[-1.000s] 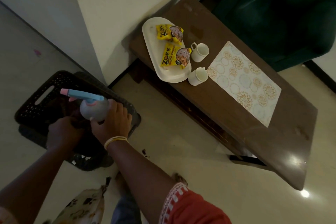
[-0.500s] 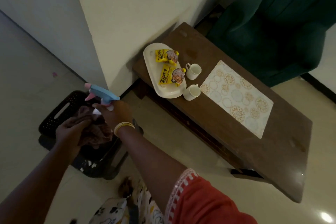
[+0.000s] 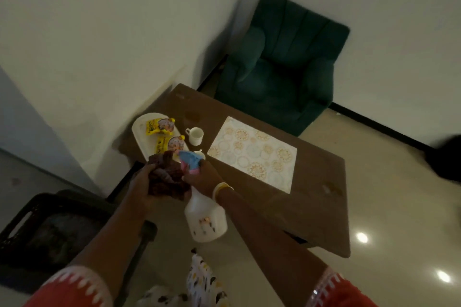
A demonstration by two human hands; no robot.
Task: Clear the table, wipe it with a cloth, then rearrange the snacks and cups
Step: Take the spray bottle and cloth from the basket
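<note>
My left hand (image 3: 142, 185) grips a crumpled dark brown cloth (image 3: 166, 177). Beside it, my right hand (image 3: 205, 177) holds a white spray bottle (image 3: 205, 219) by its blue and pink trigger head, the bottle hanging below. Both hands are in front of the brown wooden table's (image 3: 311, 209) near left end. On the table lies a white tray (image 3: 139, 129) with two yellow snack packets (image 3: 161, 126), a white cup (image 3: 195, 135) beside it, and a second cup (image 3: 200, 154) mostly hidden behind the sprayer. A patterned placemat (image 3: 253, 154) lies mid-table.
A black plastic basket (image 3: 47, 227) stands on the floor at lower left. A green armchair (image 3: 282, 65) sits behind the table against the wall. A wall corner juts out left of the table. Shiny tiled floor extends to the right.
Both hands rose from the black basket with the cloth and spray bottle and moved right toward the table. The view lifted, so the basket dropped to lower left.
</note>
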